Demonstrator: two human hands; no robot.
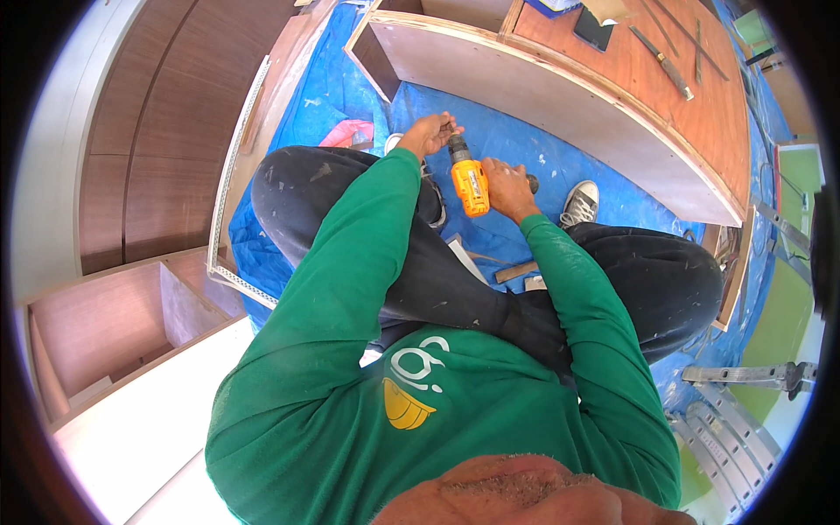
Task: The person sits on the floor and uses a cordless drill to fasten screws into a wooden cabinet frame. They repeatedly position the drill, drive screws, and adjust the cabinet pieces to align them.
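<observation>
My right hand (510, 188) is wrapped round the handle of a yellow cordless drill (471, 187), with a dark end showing past the fingers. The drill's dark chuck (458, 149) points away from me. Just beyond the chuck, my left hand (428, 136) has its fingertips pinched together. Whatever sits between those fingertips is too small to make out. Both hands are above the blue sheet (542, 144), between my bent knees.
A long wooden cabinet frame (542, 87) lies across the front. On its orange-brown panel rest a chisel-like tool (669, 70) and a dark flat object (593, 31). Wood offcuts (516, 272) lie by my legs. An open cabinet box (105, 332) stands left, a metal ladder (731, 437) right.
</observation>
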